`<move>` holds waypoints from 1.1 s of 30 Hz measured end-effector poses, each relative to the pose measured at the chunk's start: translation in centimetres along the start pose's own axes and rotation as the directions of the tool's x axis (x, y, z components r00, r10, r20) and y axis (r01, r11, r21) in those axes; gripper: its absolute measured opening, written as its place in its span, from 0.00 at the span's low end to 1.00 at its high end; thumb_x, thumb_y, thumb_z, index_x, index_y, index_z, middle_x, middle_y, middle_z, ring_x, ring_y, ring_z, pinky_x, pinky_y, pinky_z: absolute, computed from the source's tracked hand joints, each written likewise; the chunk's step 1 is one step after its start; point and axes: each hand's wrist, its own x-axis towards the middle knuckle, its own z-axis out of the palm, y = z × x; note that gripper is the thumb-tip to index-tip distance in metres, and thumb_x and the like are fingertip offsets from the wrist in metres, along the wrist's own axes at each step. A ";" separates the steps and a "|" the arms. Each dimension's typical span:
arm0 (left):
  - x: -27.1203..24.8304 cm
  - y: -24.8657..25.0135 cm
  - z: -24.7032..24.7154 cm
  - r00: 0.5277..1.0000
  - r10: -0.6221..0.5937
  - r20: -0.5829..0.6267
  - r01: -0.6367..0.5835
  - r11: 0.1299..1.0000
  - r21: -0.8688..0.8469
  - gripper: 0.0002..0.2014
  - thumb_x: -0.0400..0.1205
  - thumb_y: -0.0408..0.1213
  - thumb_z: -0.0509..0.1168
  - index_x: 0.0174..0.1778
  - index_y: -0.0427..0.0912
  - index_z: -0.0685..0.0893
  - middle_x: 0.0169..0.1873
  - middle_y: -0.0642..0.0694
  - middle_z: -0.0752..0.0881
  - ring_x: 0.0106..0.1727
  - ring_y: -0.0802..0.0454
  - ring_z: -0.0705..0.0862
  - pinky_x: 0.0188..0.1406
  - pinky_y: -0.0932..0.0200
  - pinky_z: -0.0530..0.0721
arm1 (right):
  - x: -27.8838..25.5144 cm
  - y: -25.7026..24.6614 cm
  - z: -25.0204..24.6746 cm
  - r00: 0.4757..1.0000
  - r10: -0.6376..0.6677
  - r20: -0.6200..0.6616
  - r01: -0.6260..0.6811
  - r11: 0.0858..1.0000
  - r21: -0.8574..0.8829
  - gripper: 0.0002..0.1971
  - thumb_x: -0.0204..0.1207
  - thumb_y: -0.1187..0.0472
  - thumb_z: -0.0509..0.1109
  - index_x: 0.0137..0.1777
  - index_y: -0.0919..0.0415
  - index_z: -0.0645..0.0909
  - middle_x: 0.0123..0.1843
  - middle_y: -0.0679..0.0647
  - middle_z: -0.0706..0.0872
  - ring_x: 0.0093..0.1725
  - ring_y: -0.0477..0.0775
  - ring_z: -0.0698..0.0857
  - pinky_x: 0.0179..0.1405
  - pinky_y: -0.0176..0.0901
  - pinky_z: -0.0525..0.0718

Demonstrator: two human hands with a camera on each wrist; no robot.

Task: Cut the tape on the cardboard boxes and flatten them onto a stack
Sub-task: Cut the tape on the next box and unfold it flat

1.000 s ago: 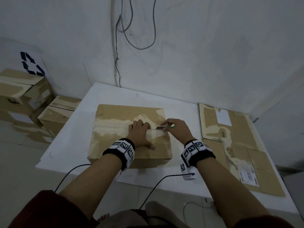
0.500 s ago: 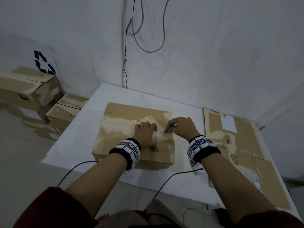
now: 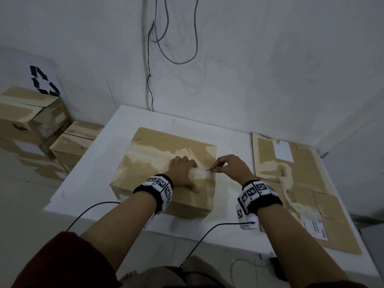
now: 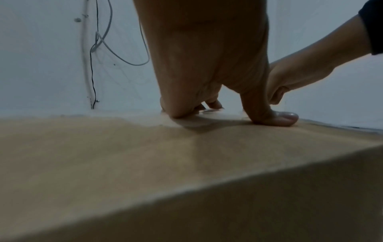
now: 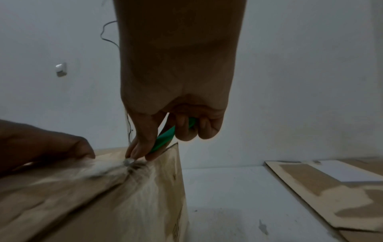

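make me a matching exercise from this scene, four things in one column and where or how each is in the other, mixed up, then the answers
Column 1
1. left hand
2. right hand
3. green-handled cutter
4. flattened cardboard

Column 2
A. lies flat at the table's right side
B. presses down on top of the cardboard box
C. its tip is at the tape near the box's right edge
D. grips a tool, fingers curled around it

Pairs: 1-B, 2-D, 3-C, 4-A
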 end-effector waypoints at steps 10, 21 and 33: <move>1.0 0.9 -3.2 0.959 0.103 -0.265 -0.067 0.988 0.140 0.39 0.60 0.53 0.81 0.64 0.50 0.72 0.57 0.54 0.72 0.60 0.50 0.67 0.62 0.52 0.58 | -1.8 2.1 1.1 0.982 0.141 0.129 -0.181 0.899 0.400 0.10 0.71 0.77 0.72 0.42 0.63 0.91 0.34 0.49 0.91 0.23 0.37 0.80 0.24 0.30 0.71; -3.5 2.2 -5.3 0.914 0.119 -0.389 -0.004 0.959 0.283 0.38 0.60 0.80 0.60 0.33 0.42 0.77 0.26 0.51 0.80 0.29 0.50 0.80 0.28 0.56 0.72 | -0.6 3.4 0.8 0.963 0.228 -0.144 -0.095 0.785 0.612 0.08 0.77 0.61 0.75 0.54 0.60 0.90 0.45 0.55 0.90 0.39 0.50 0.87 0.35 0.35 0.82; -4.7 -0.7 4.3 0.984 -0.070 -0.166 0.098 0.980 0.170 0.38 0.73 0.68 0.60 0.76 0.55 0.58 0.74 0.44 0.61 0.78 0.43 0.61 0.76 0.41 0.54 | 1.1 2.7 3.2 0.975 0.075 -0.211 0.017 0.914 0.404 0.06 0.85 0.53 0.65 0.54 0.49 0.83 0.47 0.43 0.85 0.47 0.48 0.83 0.40 0.36 0.75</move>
